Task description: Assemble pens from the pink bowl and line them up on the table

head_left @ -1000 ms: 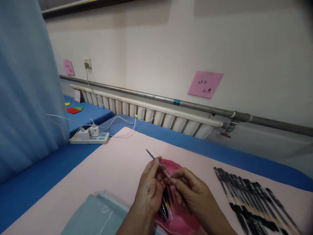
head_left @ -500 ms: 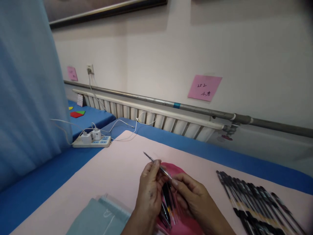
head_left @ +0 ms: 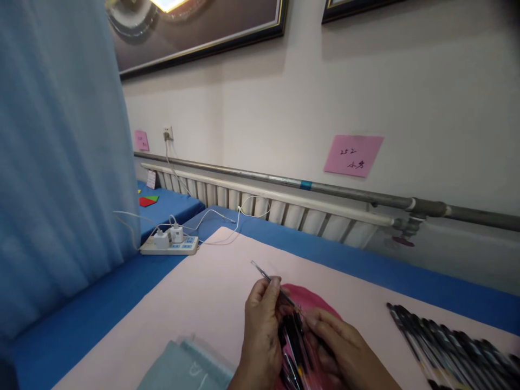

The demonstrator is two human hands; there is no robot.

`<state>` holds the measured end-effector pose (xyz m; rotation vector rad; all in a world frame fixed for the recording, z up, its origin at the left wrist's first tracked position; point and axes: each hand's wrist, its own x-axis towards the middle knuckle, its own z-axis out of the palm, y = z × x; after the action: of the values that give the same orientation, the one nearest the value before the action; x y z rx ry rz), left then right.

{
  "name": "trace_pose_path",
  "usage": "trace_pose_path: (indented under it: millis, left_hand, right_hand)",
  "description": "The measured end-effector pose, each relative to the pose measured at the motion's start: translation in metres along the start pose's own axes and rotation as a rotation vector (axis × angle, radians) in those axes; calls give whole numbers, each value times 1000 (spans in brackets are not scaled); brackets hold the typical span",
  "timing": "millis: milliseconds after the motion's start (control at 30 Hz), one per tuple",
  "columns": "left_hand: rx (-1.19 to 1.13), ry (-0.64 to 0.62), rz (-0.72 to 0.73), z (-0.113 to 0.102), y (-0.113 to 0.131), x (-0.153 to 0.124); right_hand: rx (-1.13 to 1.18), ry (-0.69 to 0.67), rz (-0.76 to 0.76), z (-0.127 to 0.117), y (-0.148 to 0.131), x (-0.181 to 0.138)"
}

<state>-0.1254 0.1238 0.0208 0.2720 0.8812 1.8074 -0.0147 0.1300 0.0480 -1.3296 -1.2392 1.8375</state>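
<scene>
My left hand is closed round a slim clear-barrelled pen, its far end pointing up and to the left. At the pen's lower end, my right hand pinches with thumb and fingertips; the exact contact is small and blurred. Below and between both hands lies a loose bunch of pens with black, clear and yellow parts. Whether the left fingers also touch that bunch is hidden. Under it shows a bright pink cloth or pouch, mostly covered by my hands.
Black-capped pens lie in a row at the right. A folded teal cloth is at the lower left on the pale pink sheet. A power strip with white chargers stands farther back, beside a blue curtain. A radiator lines the wall.
The view has tilted up and turned slightly left, so everything sits lower and farther right. The pen is still in the left hand; the right fingertips have shifted slightly away from its lower end.
</scene>
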Motion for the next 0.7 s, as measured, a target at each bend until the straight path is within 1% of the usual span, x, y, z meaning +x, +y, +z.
trace_pose_path:
  millis: [133,300,467,533,600,700]
  left_hand:
    - [29,-11,-3,0,-1,0]
    - [52,-73,3,1,-4,-1]
    - [46,-69,3,2,-4,-1]
    - [26,-42,-10,2,0,0]
    - [-13,11,-3,-1,9,3]
    - [-101,141,70,-8,27,10]
  right_hand:
    - [3,-2,-12,1,2,2]
    - [26,-27,-8,2,1,0]
    - [23,-36,-38,1,5,4]
    - [8,-45,-42,-1,8,7]
    - [-14,-48,-38,-3,9,8]
    - [-42,-31,-37,-4,8,8]
